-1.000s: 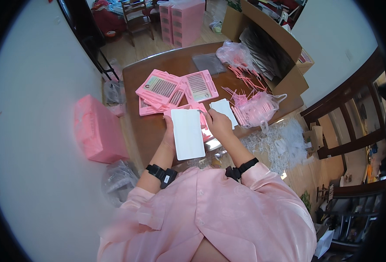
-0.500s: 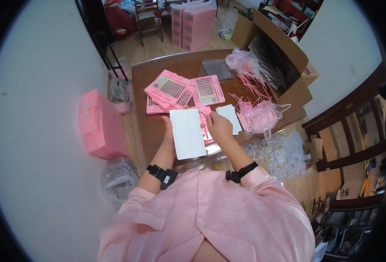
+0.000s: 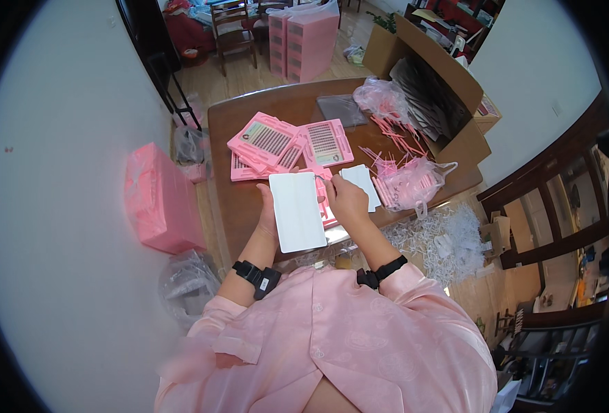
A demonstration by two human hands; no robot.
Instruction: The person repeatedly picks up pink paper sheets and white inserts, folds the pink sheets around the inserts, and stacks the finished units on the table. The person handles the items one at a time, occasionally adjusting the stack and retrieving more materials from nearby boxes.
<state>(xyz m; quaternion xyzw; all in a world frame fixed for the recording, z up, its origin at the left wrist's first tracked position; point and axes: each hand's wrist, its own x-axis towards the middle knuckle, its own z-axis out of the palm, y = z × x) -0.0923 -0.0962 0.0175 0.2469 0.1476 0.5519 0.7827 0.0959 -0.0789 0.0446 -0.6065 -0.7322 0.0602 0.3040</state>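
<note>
A white rectangular card or panel (image 3: 297,215) is held upright before me by my left hand (image 3: 268,210), its thumb along the left edge and other fingers behind it. My right hand (image 3: 348,204) is closed at the panel's upper right corner, pinching a thin dark item whose kind I cannot make out. Beyond the panel lie pink trays of false eyelashes (image 3: 266,140), overlapping, with another lash tray (image 3: 326,143) beside them. Partly hidden behind my hands is another pink tray (image 3: 328,219). White cards (image 3: 361,184) lie just right of my right hand.
On the brown table (image 3: 225,227) are a plastic bag of pink sticks (image 3: 411,184), loose pink sticks (image 3: 402,138) and a grey flat sheet (image 3: 342,110). An open cardboard box (image 3: 466,148) stands at the right. Pink drawer units (image 3: 311,45) and white shreds (image 3: 456,244) are on the floor.
</note>
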